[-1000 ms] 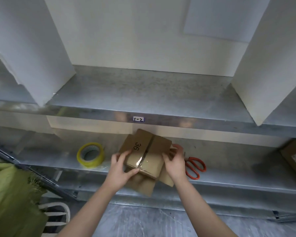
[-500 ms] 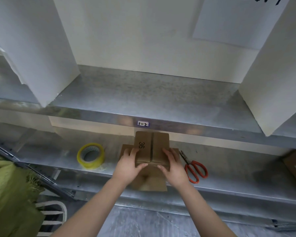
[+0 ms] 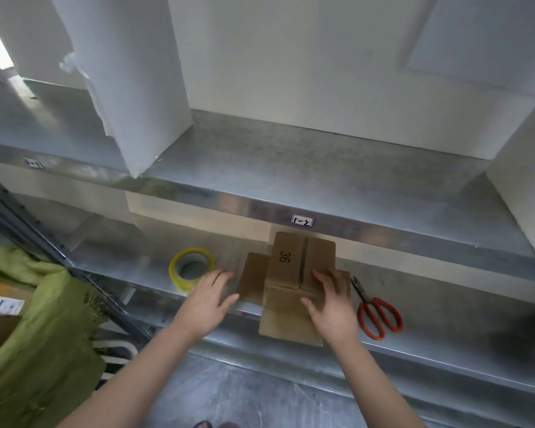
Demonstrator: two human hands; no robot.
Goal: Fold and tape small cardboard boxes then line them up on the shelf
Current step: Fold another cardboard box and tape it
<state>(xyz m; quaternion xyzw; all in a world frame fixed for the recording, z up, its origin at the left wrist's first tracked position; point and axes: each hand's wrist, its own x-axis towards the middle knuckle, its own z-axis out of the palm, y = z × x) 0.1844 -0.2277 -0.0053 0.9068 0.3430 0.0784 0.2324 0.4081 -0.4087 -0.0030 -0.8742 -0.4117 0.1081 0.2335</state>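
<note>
Leaving box [image 3: 291, 261], left hand [image 3: 207, 304] now empty, fingers spread, tape roll [image 3: 192, 270] just beyond fingertips. Right hand [image 3: 331, 307] flat, pinning box on shelf [image 3: 445, 304] under palm (top flaps meeting at seam). Taping likely next; scissors [image 3: 380, 316] just right of right hand.
</note>
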